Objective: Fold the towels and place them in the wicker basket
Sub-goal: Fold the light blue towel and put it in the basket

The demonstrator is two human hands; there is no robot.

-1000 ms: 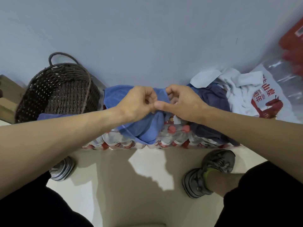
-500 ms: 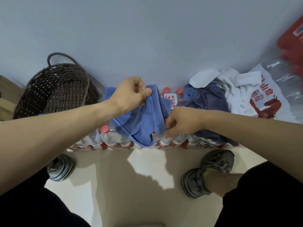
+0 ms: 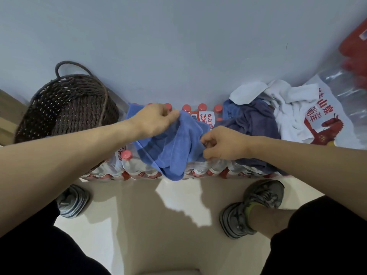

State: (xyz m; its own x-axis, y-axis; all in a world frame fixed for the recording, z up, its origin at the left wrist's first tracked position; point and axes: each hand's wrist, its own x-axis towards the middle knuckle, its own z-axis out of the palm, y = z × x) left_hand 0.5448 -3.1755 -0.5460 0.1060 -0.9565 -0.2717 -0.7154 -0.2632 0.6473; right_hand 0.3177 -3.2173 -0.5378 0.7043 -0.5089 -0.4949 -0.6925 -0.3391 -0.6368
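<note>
A light blue towel (image 3: pixel 174 147) lies bunched on top of a pack of water bottles (image 3: pixel 139 167), its lower end hanging over the front. My left hand (image 3: pixel 156 120) pinches its upper edge. My right hand (image 3: pixel 222 143) grips the towel's right edge lower down. The dark wicker basket (image 3: pixel 67 108) stands at the left against the wall, its inside hidden from here. A dark blue towel (image 3: pixel 252 124) and a white towel (image 3: pixel 278 104) lie heaped to the right.
A grey wall runs close behind everything. A clear plastic wrap with red print (image 3: pixel 325 120) sits at the far right. Wooden boards (image 3: pixel 8 120) lie left of the basket. My two shoes (image 3: pixel 256 205) stand on the pale floor below.
My hands were together at the towel's top edge. The right hand has dropped down along the right side while the left hand lifted the upper edge slightly back and left.
</note>
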